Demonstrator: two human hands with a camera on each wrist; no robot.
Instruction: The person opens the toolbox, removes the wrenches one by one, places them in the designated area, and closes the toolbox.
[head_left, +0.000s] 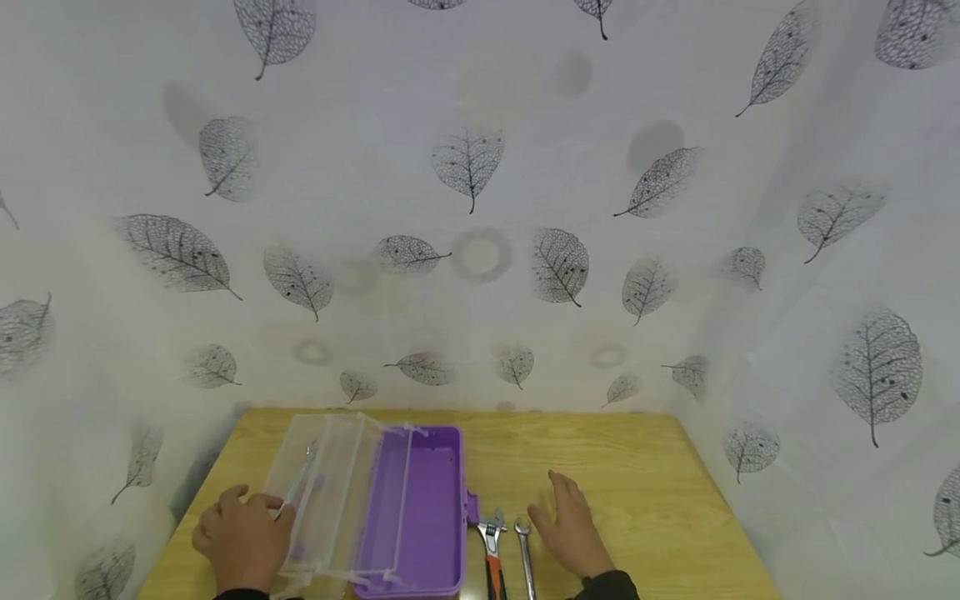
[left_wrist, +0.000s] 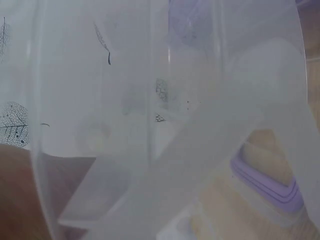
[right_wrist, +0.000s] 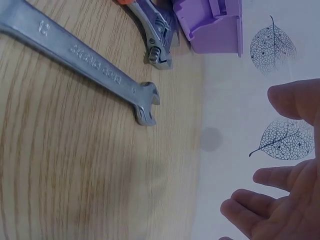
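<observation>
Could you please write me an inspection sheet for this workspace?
Surface: wood-grain table.
Job's things: purple toolbox, open, its clear lid swung to the left; orange-handled adjustable wrench and silver wrench side by side, right of the toolbox; slim silver item at the lid, kind unclear.
Clutter: nothing seen.
Left hand: at the lid's outer edge; its grip cannot be told.
Right hand: fingers extended, holding nothing, beside the silver wrench.
Cables: nothing seen.
Surroundings: white leaf-print covering behind and beside the table.
</observation>
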